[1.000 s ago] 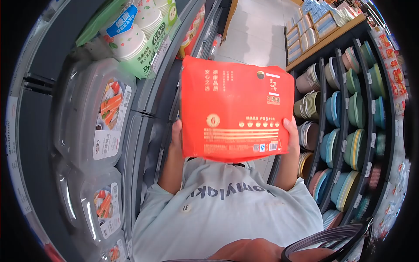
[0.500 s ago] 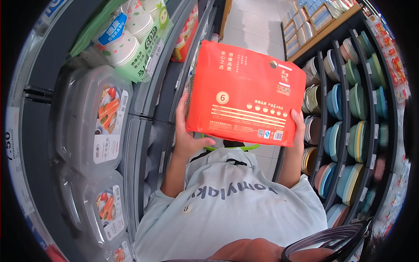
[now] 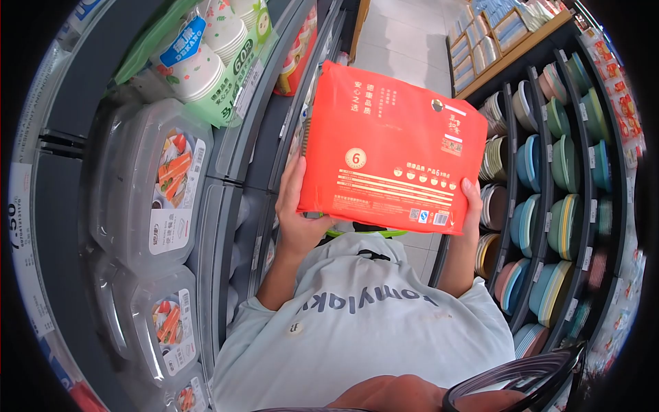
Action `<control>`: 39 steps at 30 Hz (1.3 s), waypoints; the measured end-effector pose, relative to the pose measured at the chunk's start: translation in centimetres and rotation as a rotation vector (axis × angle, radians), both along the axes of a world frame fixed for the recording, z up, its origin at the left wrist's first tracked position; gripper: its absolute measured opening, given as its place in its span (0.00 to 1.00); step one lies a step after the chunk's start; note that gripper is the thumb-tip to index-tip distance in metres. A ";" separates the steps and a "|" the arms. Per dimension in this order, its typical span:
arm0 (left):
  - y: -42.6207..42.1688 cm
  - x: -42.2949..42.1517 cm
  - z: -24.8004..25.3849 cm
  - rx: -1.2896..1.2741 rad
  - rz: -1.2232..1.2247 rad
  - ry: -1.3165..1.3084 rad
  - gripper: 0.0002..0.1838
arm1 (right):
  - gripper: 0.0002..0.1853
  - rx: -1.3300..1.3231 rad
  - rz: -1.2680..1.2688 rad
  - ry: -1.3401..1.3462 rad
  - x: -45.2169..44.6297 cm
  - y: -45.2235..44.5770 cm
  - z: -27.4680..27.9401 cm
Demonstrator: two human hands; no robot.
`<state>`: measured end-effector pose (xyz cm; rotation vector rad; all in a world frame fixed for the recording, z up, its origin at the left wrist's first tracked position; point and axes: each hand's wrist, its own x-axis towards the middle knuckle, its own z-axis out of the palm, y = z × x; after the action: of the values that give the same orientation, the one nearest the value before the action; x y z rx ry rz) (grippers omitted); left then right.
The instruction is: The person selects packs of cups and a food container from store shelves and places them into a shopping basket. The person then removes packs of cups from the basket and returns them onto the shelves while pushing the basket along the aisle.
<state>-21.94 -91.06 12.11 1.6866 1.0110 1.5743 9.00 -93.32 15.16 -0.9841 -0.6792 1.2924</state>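
A red printed plastic pack [image 3: 398, 147] is held up in front of my chest by both hands. Pale Chinese print, a round "6" badge and a barcode cover the side facing me. Ridged edges, like stacked rims, show along its left end; the contents are otherwise hidden. My left hand [image 3: 296, 209] grips the lower left corner, with the thumb along the bottom edge and the fingers partly hidden beside the pack. At the lower right corner, my right hand [image 3: 472, 209] is closed on the pack, its thumb on the front.
Clear lidded food boxes [image 3: 151, 185] and packed paper cups [image 3: 199, 58] line the shelf close on my left. Stacked coloured bowls [image 3: 528, 165] fill the rack on my right. Ahead, a tiled aisle floor [image 3: 398, 34] runs past a wooden display stand [image 3: 511, 51].
The red pack has shifted slightly right and tilted a little. My left hand has moved with it, and its thumb now lies against the bottom edge instead of sticking out.
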 end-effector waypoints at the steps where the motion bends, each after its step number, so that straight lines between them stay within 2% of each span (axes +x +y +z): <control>1: 0.0 -0.1 0.0 0.040 0.024 0.046 0.57 | 0.32 0.000 0.001 0.000 0.0 0.0 0.0; 7: -0.2 0.0 -0.1 0.101 0.046 0.060 0.54 | 0.33 0.026 0.017 -0.017 0.2 -0.3 0.0; 14: -0.4 0.2 0.0 0.107 0.063 0.114 0.56 | 0.35 0.062 0.016 -0.051 0.8 -0.7 -0.6; 23: -0.4 0.7 -1.8 0.054 -0.111 -0.085 0.59 | 0.38 0.123 -0.037 -0.108 1.7 -1.6 -0.9; 25: -0.8 0.9 -1.9 -0.073 -0.139 -0.127 0.57 | 0.40 0.117 -0.040 -0.115 2.1 -1.7 -1.1; 28: -0.8 0.9 -2.3 -0.116 -0.214 -0.142 0.55 | 0.41 0.184 0.015 -0.193 3.3 -1.6 -1.7; 31: -0.4 1.4 -2.8 -0.127 -0.169 -0.081 0.54 | 0.43 0.246 0.015 -0.327 3.8 -0.6 -1.5; 33: 0.3 1.8 -4.8 -0.233 -0.195 -0.066 0.53 | 0.44 0.091 0.043 -0.393 4.3 0.5 -2.0; 35: 1.2 2.6 -7.0 -0.332 -0.227 -0.053 0.53 | 0.41 0.043 0.024 -0.414 4.8 2.2 -5.3; 37: 1.9 3.4 -9.7 -0.471 -0.207 0.127 0.52 | 0.35 -0.249 0.097 -0.291 5.1 3.3 -9.8; 38: 1.6 4.1 -14.3 -0.567 -0.152 -0.041 0.52 | 0.33 -0.370 0.109 -0.154 5.8 3.3 -14.2; 39: 1.1 4.3 -18.1 -0.567 -0.148 -0.047 0.52 | 0.32 -0.490 0.121 -0.017 6.5 3.0 -18.7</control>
<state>-17.61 -89.92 -6.03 1.2891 1.1445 1.0895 15.48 -90.28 -3.59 -1.3653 -0.4444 1.5997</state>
